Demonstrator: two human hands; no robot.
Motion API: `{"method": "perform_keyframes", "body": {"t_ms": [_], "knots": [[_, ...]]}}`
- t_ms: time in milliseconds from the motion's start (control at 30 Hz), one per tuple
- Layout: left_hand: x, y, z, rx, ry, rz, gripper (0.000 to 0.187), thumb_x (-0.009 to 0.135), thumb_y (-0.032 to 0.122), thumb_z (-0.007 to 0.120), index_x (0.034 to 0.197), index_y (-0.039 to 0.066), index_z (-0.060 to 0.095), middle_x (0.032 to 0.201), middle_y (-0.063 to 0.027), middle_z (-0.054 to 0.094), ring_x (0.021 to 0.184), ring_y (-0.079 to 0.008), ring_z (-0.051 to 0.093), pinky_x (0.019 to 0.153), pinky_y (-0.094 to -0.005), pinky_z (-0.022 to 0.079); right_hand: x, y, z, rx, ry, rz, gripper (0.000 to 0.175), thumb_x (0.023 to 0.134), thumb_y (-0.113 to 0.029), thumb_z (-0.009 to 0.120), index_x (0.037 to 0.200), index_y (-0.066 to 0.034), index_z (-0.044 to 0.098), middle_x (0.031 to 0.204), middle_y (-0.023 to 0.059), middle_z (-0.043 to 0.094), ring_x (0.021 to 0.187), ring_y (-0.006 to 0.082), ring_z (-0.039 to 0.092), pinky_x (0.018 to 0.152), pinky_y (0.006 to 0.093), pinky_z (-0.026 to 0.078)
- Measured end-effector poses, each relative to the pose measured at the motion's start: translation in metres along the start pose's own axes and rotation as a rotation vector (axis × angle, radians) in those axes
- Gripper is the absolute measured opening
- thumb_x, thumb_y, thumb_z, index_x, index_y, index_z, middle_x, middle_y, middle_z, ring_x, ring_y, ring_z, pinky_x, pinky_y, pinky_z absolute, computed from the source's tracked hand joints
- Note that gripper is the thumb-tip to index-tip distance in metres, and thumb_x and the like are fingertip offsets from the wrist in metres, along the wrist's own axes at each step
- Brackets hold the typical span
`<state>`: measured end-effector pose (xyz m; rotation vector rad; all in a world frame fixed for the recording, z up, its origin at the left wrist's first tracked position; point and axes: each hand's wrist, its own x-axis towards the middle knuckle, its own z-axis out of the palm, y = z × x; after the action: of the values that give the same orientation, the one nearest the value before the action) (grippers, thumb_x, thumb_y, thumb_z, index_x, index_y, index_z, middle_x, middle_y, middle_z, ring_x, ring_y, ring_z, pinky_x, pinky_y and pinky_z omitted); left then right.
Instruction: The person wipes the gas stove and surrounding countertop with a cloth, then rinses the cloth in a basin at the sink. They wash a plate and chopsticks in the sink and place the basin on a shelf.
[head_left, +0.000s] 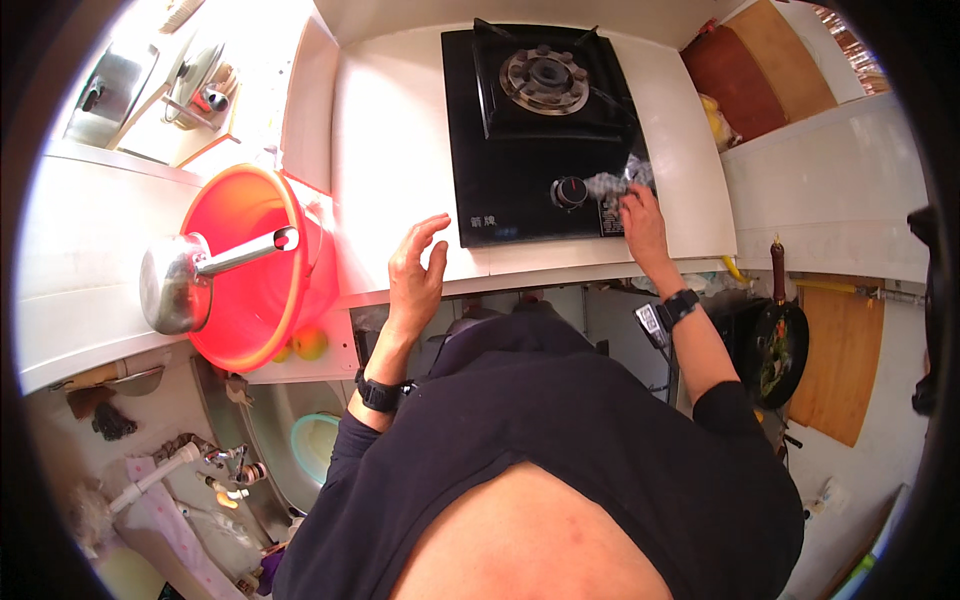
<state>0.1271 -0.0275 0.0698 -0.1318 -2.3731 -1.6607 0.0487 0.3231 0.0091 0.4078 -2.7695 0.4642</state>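
Note:
A black glass-topped single-burner gas stove (510, 172) stands before me on a white counter (397, 150). My right hand (643, 221) grips a crumpled grey-and-white cloth (609, 185), which lies against the stove's front right part. Motion blurs the cloth somewhat. Just to its left is the round control knob (570, 193). Upper centre on the stove is a metal burner (546, 79) with a dark pan support (484, 97) around it. My left hand (418, 266) hovers near the counter's front edge, left of the stove, fingers apart and holding nothing.
At left stands a red plastic bucket (259, 300), with a steel saucepan (169, 285) over its far side. Fruit (309, 343) sits beside it. A sink (270, 420) holding a pale green basin (304, 431) lies lower left. A frying pan (780, 352) hangs at right near a wooden board (840, 360).

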Motion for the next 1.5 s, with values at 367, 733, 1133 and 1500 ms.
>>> {"method": "perform_keyframes", "body": {"t_ms": [367,733,1133,1500], "knots": [[0.019,0.004,0.023,-0.016,-0.063,0.039,0.029,0.081,-0.006,0.053,0.108,0.003,0.058,0.11,-0.0114,0.061,0.102,-0.0255,0.059,0.083,-0.0339,0.048,0.002,-0.016,0.003,0.008,-0.118,-0.049,0.026,0.075,-0.004,0.06,0.1,-0.0028,0.06,0.117,0.0119,0.053,0.1,0.0319,0.048,0.088,0.039,0.041],[0.095,0.02,0.094,-0.041,-0.226,0.169,0.027,0.08,-0.001,0.056,0.106,0.001,0.058,0.111,-0.0168,0.059,0.106,-0.0324,0.056,0.089,-0.034,0.044,0.0,0.05,-0.03,0.142,-0.084,-0.037,0.027,0.071,-0.002,0.064,0.097,-0.0019,0.056,0.113,0.0149,0.051,0.097,0.036,0.05,0.088,0.0408,0.042],[0.101,0.01,0.104,-0.019,-0.131,0.007,0.029,0.086,-0.005,0.047,0.114,0.0,0.055,0.117,-0.0095,0.057,0.109,-0.0178,0.054,0.09,-0.0294,0.044,0.074,0.172,-0.007,0.052,-0.137,0.012,0.027,0.068,0.001,0.064,0.095,0.001,0.059,0.11,0.0175,0.054,0.096,0.0373,0.052,0.086,0.0414,0.043],[0.098,0.005,0.104,0.022,0.075,-0.08,0.027,0.08,-0.006,0.053,0.105,0.001,0.058,0.112,-0.0132,0.06,0.1,-0.0253,0.059,0.081,-0.0309,0.047,0.314,0.264,0.061,-0.195,-0.284,-0.051,0.023,0.077,-0.014,0.062,0.093,0.0019,0.061,0.1,0.0225,0.056,0.092,0.0399,0.054,0.081,0.0445,0.045]]}}
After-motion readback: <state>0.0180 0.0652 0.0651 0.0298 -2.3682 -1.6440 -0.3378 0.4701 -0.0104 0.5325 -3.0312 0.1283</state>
